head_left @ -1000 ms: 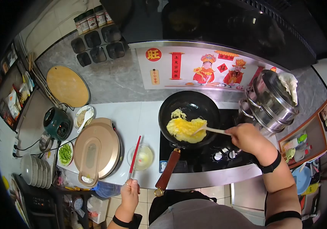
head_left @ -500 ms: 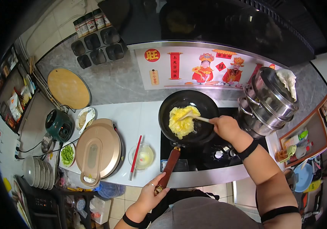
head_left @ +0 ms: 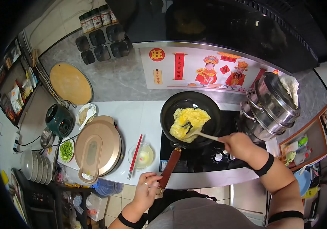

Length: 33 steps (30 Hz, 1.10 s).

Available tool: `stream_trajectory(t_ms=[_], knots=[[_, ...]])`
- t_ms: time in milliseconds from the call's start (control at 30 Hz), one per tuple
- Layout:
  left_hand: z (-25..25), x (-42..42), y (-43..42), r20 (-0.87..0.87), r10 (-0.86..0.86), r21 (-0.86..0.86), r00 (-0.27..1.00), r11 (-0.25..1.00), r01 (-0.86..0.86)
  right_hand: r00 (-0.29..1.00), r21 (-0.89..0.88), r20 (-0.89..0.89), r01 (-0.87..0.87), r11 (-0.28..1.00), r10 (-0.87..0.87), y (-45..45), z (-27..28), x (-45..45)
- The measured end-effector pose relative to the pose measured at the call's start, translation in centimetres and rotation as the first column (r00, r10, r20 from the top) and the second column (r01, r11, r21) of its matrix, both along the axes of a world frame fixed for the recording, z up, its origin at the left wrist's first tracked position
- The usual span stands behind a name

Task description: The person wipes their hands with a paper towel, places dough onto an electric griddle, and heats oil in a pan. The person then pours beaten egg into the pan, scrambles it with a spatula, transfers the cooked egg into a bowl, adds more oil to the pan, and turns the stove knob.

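My right hand (head_left: 241, 146) is closed around the end of a wooden spatula (head_left: 205, 135), whose flat head reaches into the lower part of the scrambled egg (head_left: 196, 117). The yellow, folded egg lies in a black frying pan (head_left: 213, 107) on the stove. My left hand (head_left: 145, 191) is beside the end of the pan's brown handle (head_left: 170, 168). Its fingers are bent loosely and apart, not wrapped round the handle; whether a fingertip touches it I cannot tell. Left of the handle, red chopsticks (head_left: 135, 156) rest across a glass bowl (head_left: 146, 157) with a little egg liquid.
A stacked steel steamer (head_left: 264, 114) stands right of the pan. On the left are a beige electric griddle (head_left: 108, 150), a plate of cut green vegetables (head_left: 67, 151), a bowl with a white spoon (head_left: 91, 112) and a green cooker (head_left: 58, 120). The range hood (head_left: 216, 26) hangs above.
My right hand has drawn the spatula down toward me, and the egg has spread and shifted right. My left hand has loosened from the handle end and moved slightly left.
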<state>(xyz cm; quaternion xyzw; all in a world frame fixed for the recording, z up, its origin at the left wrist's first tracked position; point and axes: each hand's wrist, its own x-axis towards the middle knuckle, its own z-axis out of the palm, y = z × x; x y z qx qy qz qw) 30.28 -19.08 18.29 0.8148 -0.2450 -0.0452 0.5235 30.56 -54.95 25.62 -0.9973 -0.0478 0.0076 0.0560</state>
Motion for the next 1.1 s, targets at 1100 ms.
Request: stream_trajectory(t_ms=[1100], knots=[[-0.6,-0.1,-0.2,-0.017,-0.088,-0.009,0.996,0.996,0.088,0.961,-0.024,0.227,0.171,0.985,-0.161,-0.8,-0.9,3.9]])
